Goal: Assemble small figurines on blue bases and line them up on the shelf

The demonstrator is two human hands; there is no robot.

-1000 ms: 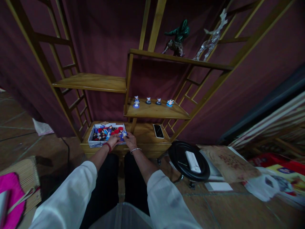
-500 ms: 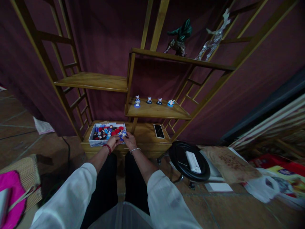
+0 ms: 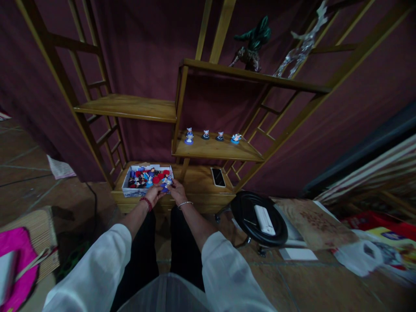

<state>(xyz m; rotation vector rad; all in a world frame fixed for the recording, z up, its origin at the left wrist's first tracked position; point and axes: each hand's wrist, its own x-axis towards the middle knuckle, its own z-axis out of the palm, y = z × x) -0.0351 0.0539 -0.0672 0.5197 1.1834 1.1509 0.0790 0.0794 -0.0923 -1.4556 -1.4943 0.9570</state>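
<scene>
Between my two hands is a small blue-purple figurine (image 3: pixel 167 183), held just in front of the right end of an open box. My left hand (image 3: pixel 155 194), with a red bead bracelet at the wrist, grips its left side. The fingers of my right hand (image 3: pixel 177 191), below which sits a silver bangle, close on its right side. The white box (image 3: pixel 134 192) is filled with several figurines in red, blue and black. On the middle shelf (image 3: pixel 214 151) stand several small figurines, among them a purple-based one (image 3: pixel 189 138) and a light-blue one (image 3: pixel 236 138).
A phone (image 3: pixel 218 177) lies on the low shelf right of the box. To the right is a black round stool (image 3: pixel 242 221) with a white box on it. A green figure (image 3: pixel 256 39) and a clear deer (image 3: pixel 300 52) stand on the upper shelf.
The camera view has shifted slightly. Both hands still hold the blue-purple figurine by the box, nearly in the same place.
</scene>
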